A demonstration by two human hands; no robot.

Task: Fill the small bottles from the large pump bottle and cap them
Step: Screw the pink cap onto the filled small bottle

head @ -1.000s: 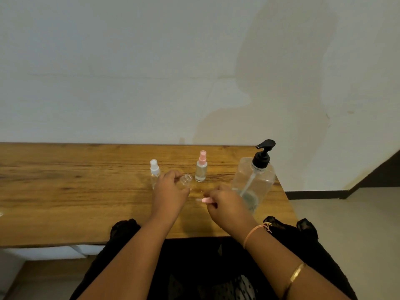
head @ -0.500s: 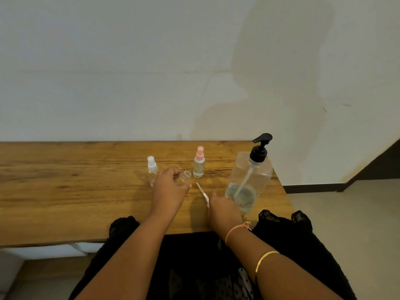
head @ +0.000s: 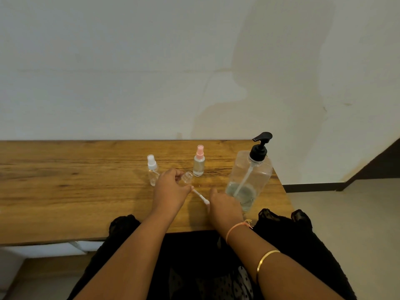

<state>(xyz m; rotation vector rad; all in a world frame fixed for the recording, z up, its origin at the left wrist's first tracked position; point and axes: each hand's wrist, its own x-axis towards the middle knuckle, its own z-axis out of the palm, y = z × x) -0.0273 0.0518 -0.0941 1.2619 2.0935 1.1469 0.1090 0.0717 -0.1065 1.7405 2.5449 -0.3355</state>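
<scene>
Head view: left hand (head: 171, 191) grip is curled round the open small bottle (head: 187, 177), left of the pump bottle (head: 249, 176). It is tilted, neck bare, likely ready for filling. Right hand (head: 225, 205) grip pinches the spray cap (head: 205, 201) just left of the pump bottle, dip tube out, probably parked until capping. Pink-capped bottle (head: 198, 162) and white-capped bottle (head: 152, 169) stand on the counter (head: 65, 180), further left. No readable labels.
</scene>
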